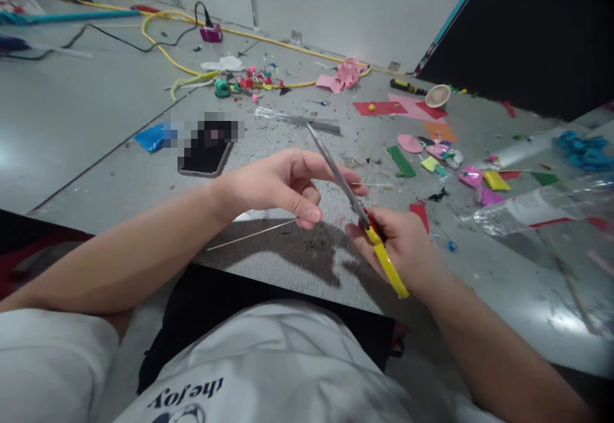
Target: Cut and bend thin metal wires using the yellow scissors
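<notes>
Scissors (354,203) in the right hand (400,244)
The left hand (285,189) pinches a thin wire (252,235) beside them, thumb against finger.

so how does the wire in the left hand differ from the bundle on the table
The wire is a single strand; the bundle is many strands side by side. The left hand pinches the wire; the bundle lies on the table. In view, the wire rises to the right, while the bundle slopes down to the right. Both look slim and pale.
</notes>
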`<state>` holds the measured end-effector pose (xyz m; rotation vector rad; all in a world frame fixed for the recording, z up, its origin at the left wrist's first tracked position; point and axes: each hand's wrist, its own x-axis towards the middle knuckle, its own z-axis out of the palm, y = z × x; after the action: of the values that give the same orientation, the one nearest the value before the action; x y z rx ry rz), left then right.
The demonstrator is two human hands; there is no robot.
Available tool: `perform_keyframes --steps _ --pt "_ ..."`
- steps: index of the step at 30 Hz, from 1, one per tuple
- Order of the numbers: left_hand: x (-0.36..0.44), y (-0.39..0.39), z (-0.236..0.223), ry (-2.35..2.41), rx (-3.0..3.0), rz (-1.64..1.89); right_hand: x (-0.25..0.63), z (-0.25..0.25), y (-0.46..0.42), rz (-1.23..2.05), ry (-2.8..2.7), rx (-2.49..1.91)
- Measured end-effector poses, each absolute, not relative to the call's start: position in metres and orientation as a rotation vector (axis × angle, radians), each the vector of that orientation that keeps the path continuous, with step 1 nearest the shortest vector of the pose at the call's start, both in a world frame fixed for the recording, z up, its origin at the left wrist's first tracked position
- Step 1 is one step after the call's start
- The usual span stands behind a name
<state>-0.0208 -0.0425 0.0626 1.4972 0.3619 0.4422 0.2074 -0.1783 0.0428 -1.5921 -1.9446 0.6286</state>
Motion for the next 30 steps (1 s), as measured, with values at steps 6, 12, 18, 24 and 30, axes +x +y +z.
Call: perform_keyframes --steps 6,12,18,24,30 --pt "-0.021 -0.037 0.059 0.307 1.469 0.414 0.204 0.043 -0.175 0.997 -1.807 -1.595" --pt "-0.017 -0.027 0.054 0.417 1.472 0.446 0.209 0.048 -0.171 1.2 -1.539 -1.584" --pt "-0.012 -0.015 0.039 0.571 1.413 0.462 0.256 0.037 -0.137 0.542 -1.457 -2.066" --pt "-0.01 -0.015 0.039 0.642 1.41 0.531 0.283 0.021 -0.112 0.314 -1.566 -2.474" --pt "-0.012 -0.014 0.042 0.649 1.387 0.592 0.276 0.011 -0.115 0.029 -1.787 -2.452"
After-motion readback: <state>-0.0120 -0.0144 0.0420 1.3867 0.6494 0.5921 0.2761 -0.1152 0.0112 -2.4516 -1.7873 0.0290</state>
